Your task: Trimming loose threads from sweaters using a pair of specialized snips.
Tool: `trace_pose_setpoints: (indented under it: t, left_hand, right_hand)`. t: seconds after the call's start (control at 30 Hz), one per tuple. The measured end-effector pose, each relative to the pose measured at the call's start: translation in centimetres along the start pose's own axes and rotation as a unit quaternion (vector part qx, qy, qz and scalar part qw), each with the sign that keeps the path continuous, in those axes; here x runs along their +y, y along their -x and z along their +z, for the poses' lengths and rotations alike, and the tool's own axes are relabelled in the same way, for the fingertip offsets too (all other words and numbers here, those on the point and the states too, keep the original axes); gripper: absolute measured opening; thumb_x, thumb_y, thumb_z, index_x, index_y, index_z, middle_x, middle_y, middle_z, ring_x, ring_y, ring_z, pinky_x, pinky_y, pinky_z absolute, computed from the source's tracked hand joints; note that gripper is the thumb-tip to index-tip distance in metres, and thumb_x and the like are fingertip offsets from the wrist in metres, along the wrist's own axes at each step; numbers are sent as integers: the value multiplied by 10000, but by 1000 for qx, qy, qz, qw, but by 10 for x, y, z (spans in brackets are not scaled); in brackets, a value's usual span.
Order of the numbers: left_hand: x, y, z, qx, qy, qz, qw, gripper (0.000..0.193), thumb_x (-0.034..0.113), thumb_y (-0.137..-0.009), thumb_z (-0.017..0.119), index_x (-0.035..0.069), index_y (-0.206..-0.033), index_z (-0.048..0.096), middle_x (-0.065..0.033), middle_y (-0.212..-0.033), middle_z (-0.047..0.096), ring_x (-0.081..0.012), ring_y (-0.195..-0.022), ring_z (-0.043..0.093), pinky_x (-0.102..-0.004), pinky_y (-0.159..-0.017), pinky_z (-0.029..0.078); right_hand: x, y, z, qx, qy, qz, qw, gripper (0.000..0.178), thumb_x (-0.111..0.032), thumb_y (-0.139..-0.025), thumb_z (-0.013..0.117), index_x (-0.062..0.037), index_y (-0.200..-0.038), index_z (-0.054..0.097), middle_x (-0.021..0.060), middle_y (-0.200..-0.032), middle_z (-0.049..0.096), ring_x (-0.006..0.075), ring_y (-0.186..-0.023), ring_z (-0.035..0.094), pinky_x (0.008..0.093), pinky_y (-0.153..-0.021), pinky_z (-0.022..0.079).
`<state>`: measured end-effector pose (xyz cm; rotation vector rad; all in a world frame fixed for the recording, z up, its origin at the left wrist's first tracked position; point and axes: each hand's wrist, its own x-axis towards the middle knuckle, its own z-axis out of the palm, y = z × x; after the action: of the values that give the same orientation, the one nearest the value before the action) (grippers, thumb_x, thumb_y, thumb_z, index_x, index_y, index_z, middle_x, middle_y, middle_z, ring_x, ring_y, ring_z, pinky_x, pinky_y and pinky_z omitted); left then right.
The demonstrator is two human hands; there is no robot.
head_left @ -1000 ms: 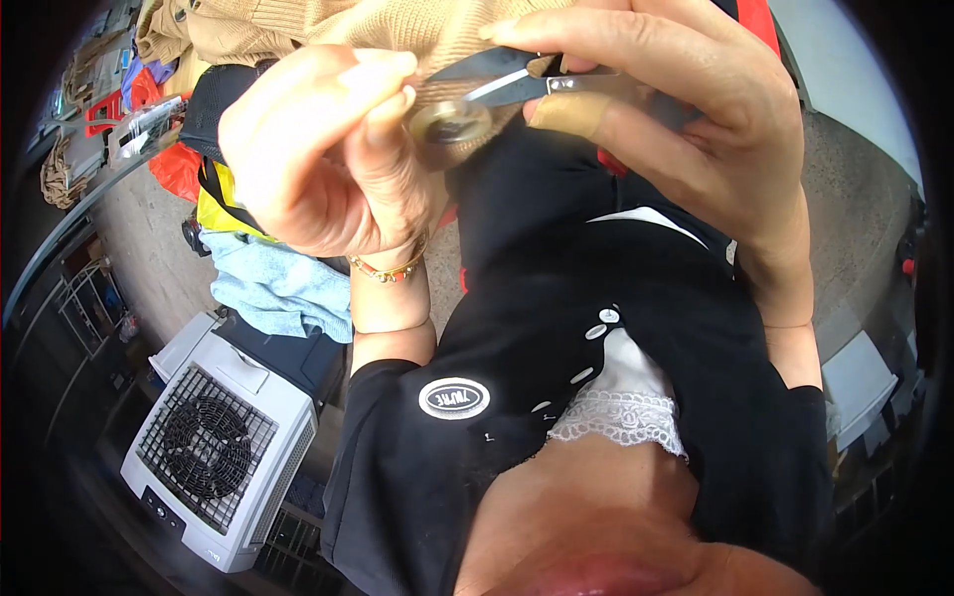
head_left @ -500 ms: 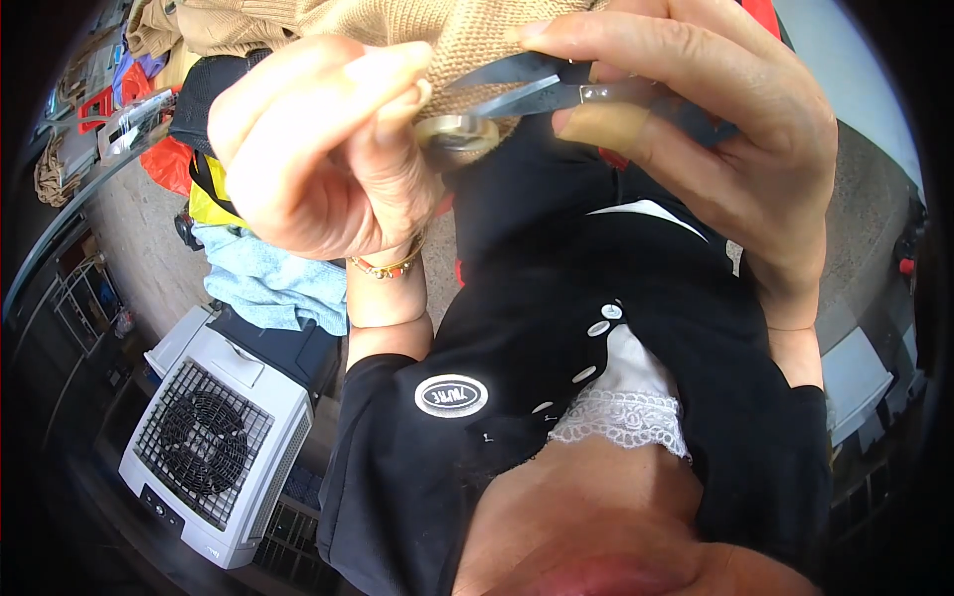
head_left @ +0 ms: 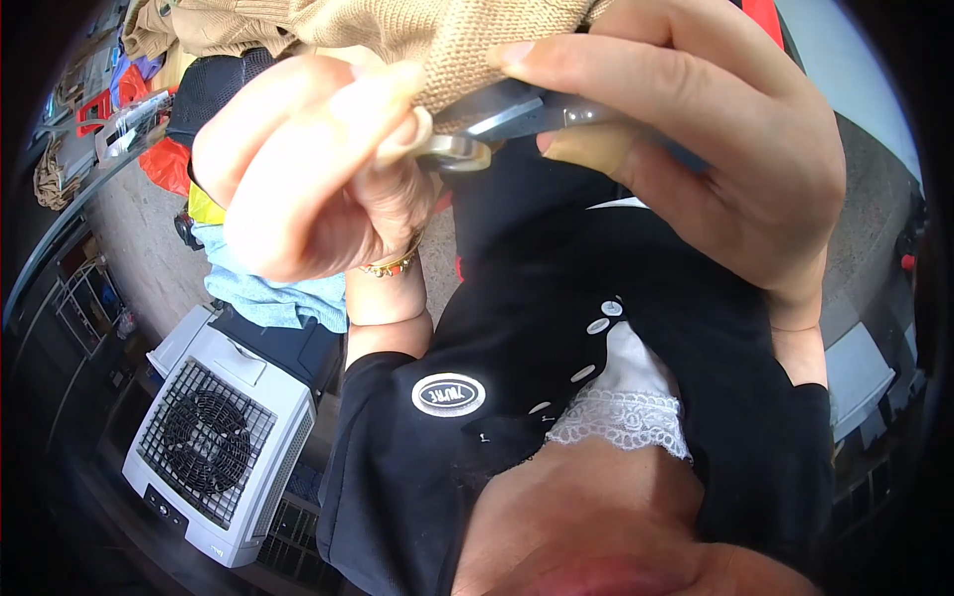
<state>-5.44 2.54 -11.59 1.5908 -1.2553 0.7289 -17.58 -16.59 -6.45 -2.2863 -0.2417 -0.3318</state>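
Observation:
Thumb and fingertips of my left hand are pinched together on a shiny, pale round button, which pokes out beside them. My right hand is closed around small thread snips. Their narrow metal blades point left and end close to the button; whether they touch it I cannot tell. A yellowish covering shows on my right thumb tip. Behind both hands lies a tan knitted garment, near the right fingertips. Whether the button is joined to the knit is hidden by my left fingers.
A white air cooler with a black grille stands on the floor at lower left. Above it lies a light blue cloth, with red bags farther off. A white box is at the right.
My left hand and the button have shifted slightly left and down. The snips moved a little left with my right hand, whose fingers now sit lower.

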Motion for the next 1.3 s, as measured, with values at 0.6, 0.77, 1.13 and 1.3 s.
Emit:
trace_pose_setpoints:
  t: [0.6,0.77,1.13,1.3]
  left_hand:
    - [-2,4,8,62,-15,41,997,226,269,-997,562,62,-989,469,-70,-804,483,-147,-731,485,-259,-695,408]
    - [1,6,13,79,-2,33,996,222,262,-994,565,60,-990,472,-70,-798,483,-150,-736,485,-258,-702,405]
    - [13,8,25,111,-6,2,994,237,283,-1003,552,60,-995,472,-73,-797,487,-142,-738,482,-245,-699,408]
    - [5,3,12,43,64,-65,995,263,292,-1006,550,53,-959,448,-66,-788,505,-95,-698,477,-169,-586,391]
  right_hand:
    - [24,43,-10,9,-27,17,999,290,-56,-738,796,8,-1006,709,79,-798,626,164,-650,604,244,-543,467]
    - [41,68,-17,15,-39,25,999,290,-57,-737,797,12,-1004,707,79,-795,625,161,-649,600,241,-540,461]
    - [49,68,-10,28,-48,40,998,292,-57,-737,800,21,-1000,702,79,-789,624,156,-646,593,236,-536,447]
    - [56,82,-24,32,-33,47,998,293,-57,-737,801,25,-998,699,79,-786,623,153,-644,589,233,-533,440]
